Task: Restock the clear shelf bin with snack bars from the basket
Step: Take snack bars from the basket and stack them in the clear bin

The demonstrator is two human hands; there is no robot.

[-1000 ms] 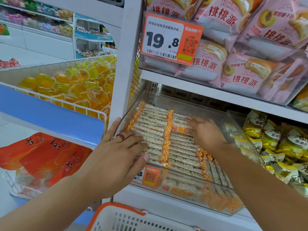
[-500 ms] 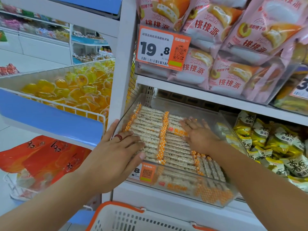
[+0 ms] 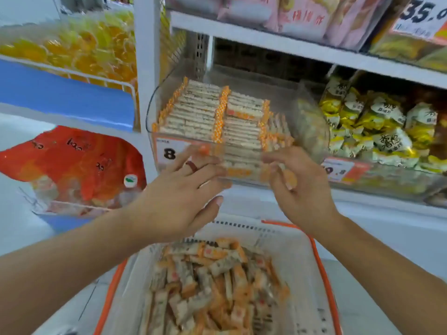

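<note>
The clear shelf bin sits on the middle shelf, filled with neat rows of snack bars in white-and-orange wrappers. Both hands hover in front of the bin's front wall, above the basket. My left hand, with a red ring, has its fingers straight and reaches toward the front wall; it holds nothing. My right hand has loosely curled fingers and is also empty. Below them the white basket with orange rim holds a loose heap of the same snack bars.
Yellow snack bags fill the bin to the right. Pink pastry packs lie on the shelf above. To the left a wire rack holds yellow jelly cups, with red bags below. A white upright post borders the bin.
Both hands have pulled back out of the bin and down to its front edge. My view has tilted down, so the basket of bars now shows.
</note>
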